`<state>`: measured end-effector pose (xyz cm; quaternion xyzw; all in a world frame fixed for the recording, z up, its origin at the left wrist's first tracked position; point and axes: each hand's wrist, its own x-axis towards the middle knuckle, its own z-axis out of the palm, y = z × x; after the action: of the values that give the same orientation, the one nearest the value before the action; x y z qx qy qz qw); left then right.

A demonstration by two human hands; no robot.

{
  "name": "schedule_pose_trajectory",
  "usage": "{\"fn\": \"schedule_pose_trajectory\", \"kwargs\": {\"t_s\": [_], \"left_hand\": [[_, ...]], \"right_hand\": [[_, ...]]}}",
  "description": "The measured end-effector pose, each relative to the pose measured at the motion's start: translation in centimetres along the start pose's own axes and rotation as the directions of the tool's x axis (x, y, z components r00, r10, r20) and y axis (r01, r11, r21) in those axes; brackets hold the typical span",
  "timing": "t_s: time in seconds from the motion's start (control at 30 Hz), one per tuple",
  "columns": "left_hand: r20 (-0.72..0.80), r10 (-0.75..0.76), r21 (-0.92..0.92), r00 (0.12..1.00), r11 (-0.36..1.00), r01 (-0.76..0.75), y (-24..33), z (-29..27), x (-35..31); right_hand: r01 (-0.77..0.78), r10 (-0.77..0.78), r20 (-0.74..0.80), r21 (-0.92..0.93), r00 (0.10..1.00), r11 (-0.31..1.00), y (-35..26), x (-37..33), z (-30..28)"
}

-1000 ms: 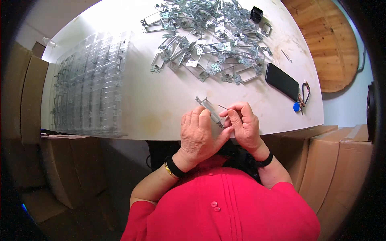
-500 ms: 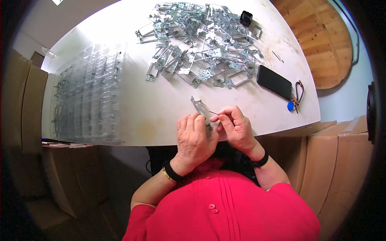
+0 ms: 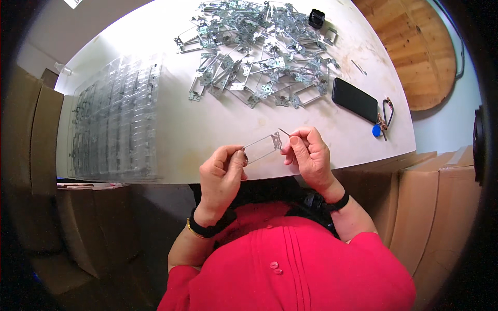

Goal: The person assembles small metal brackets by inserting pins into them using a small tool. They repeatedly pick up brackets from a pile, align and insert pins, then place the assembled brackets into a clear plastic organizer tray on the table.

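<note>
Between thumb and fingers, my left hand (image 3: 224, 173) grips one end of a metal bracket frame (image 3: 261, 146), two thin rods joined by a stamped plate at the far end. My right hand (image 3: 309, 155) pinches a thin dark metal pin (image 3: 284, 132) with its tip pointing up and left, close to that plate. Whether the pin touches the plate I cannot tell. Both hands hover above the near edge of the white table (image 3: 176, 135). A large heap of similar metal brackets (image 3: 259, 57) lies beyond them.
Stacked clear plastic trays (image 3: 116, 122) holding metal parts stand at the left. At the right lie a black phone (image 3: 355, 100), a cord with a blue tag (image 3: 377, 130) and loose pins (image 3: 359, 67). A black container (image 3: 316, 19) sits far right; cardboard boxes (image 3: 415, 207) flank the table.
My left hand has moved left and turned, bringing the bracket frame round so its plate faces my right hand. My right hand has shifted slightly right and up, still pinching the pin.
</note>
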<state>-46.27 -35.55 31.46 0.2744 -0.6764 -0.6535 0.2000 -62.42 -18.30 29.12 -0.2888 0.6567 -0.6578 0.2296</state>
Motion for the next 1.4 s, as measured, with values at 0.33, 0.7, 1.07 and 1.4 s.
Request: {"fn": "schedule_pose_trajectory", "kwargs": {"t_s": [0.33,0.7,1.07,1.4], "left_hand": [[-0.047,-0.093,0.037,0.995,0.995,0.095,-0.3,-0.9,0.6],[0.044,-0.055,0.093,0.998,0.994,0.051,-1.0,-1.4,0.0],[0.038,-0.023,0.033,0.999,0.999,0.021,-0.9,-1.3,-0.8],[-0.017,0.177,0.449,0.984,0.881,-0.151,-0.7,-3.3,-1.7]], "right_hand": [[-0.024,0.024,-0.010,0.021,1.000,0.999,0.0,0.0,0.0],[-0.025,0.025,-0.009,0.024,1.000,0.999,0.3,0.0,0.0],[-0.019,0.019,-0.003,0.009,1.000,1.000,-0.1,0.1,0.1],[-0.021,0.021,-0.014,0.006,1.000,1.000,0.1,0.0,0.2]]}}
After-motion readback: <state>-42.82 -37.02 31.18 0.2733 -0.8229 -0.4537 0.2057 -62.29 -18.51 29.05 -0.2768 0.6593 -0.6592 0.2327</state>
